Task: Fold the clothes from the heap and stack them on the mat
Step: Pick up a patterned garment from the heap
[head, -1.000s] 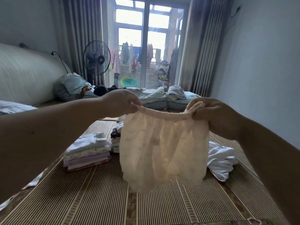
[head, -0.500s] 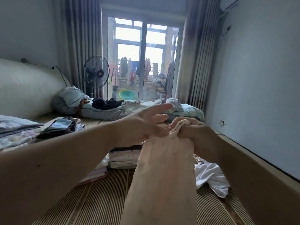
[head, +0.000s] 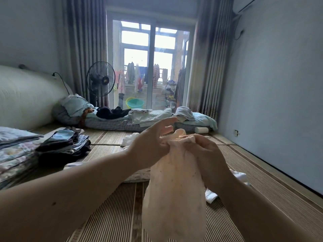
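Note:
A thin peach pair of shorts hangs folded in half lengthwise above the striped mat. My right hand grips the gathered waistband at the top. My left hand lies against the left side of the waistband with its fingers straight and pointing up to the right. A crumpled white garment lies on the mat to the right, partly hidden by my right arm. A low stack of folded clothes shows behind my left forearm.
A pile of dark folded clothes and a stack of patterned folded fabric sit at the left. Bedding lies across the far end before the glass door. A standing fan is back left. The wall runs along the right.
The shorts were held spread by both hands; the hands came together and the shorts now hang folded in half. My left hand's fingers have straightened. The view has tilted upward.

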The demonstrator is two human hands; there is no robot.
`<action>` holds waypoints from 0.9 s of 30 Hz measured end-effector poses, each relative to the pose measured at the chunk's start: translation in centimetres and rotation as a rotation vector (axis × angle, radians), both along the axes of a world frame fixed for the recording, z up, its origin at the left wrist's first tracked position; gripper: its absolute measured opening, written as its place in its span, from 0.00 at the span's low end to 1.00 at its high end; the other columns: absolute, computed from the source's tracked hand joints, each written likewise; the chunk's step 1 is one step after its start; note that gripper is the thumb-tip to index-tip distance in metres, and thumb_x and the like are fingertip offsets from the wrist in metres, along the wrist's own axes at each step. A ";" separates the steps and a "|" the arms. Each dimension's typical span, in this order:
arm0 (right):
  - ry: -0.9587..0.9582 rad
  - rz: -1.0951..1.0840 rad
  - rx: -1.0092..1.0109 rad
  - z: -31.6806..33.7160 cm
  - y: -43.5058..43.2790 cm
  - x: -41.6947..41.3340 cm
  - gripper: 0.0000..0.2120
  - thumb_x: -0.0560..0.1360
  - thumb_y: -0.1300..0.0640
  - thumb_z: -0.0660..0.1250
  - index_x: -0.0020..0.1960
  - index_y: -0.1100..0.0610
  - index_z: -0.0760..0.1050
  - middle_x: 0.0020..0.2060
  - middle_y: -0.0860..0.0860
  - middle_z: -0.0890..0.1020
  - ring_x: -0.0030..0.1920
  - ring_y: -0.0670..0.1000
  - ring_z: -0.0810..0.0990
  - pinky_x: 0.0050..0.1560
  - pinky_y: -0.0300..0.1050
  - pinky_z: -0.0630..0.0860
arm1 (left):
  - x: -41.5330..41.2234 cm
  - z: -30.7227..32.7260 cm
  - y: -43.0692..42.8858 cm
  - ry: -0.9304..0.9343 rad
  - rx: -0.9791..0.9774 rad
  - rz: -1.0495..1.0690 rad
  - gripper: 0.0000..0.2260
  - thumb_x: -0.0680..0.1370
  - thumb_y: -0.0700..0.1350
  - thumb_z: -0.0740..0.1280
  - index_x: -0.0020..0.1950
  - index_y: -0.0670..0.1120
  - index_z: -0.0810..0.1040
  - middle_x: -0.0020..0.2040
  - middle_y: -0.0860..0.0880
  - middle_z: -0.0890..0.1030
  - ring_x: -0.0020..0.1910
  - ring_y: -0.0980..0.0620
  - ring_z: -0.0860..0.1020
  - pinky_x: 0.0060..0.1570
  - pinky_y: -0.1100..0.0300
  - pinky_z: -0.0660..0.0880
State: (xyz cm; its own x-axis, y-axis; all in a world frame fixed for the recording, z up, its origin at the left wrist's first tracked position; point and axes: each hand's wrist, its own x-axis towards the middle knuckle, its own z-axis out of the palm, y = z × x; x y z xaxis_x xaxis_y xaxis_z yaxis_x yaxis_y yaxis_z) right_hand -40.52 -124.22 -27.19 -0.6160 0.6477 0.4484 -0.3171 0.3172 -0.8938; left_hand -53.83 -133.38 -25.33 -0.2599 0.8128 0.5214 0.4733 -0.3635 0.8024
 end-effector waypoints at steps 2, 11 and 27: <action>-0.014 -0.116 0.053 0.1 0.7 0.1 0.05 0.72 0.62 0.70 0.39 0.57 0.82 0.31 0.49 0.82 0.32 0.45 0.79 0.31 0.38 0.75 | -0.4 0.1 0.0 0.004 -0.010 -0.012 0.29 0.74 0.30 0.67 0.63 0.63 0.69 0.68 0.46 0.72 0.64 0.53 0.75 0.53 0.55 0.79; -0.189 0.423 -0.169 1.8 3.1 1.3 0.07 0.68 0.62 0.71 0.38 0.57 0.73 0.33 0.52 0.77 0.33 0.50 0.77 0.33 0.41 0.75 | -2.2 0.6 -0.3 0.165 -0.127 -0.158 0.29 0.73 0.30 0.69 0.59 0.63 0.72 0.61 0.62 0.74 0.58 0.64 0.77 0.49 0.69 0.76; -0.699 -0.462 0.737 0.5 7.4 -6.5 0.10 0.72 0.60 0.61 0.46 0.57 0.81 0.42 0.54 0.83 0.46 0.55 0.80 0.44 0.41 0.72 | -7.4 0.4 6.6 0.881 -0.487 0.487 0.03 0.74 0.51 0.69 0.42 0.52 0.80 0.41 0.53 0.79 0.39 0.54 0.76 0.35 0.61 0.70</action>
State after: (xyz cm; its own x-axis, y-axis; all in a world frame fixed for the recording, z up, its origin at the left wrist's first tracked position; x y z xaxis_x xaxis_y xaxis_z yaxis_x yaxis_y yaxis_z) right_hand -47.05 -116.80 -26.68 -0.6516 0.5983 0.4663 0.4676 0.8008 -0.3742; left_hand -61.21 -126.77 -24.93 -0.3028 0.8924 0.3346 0.9529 0.2775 0.1225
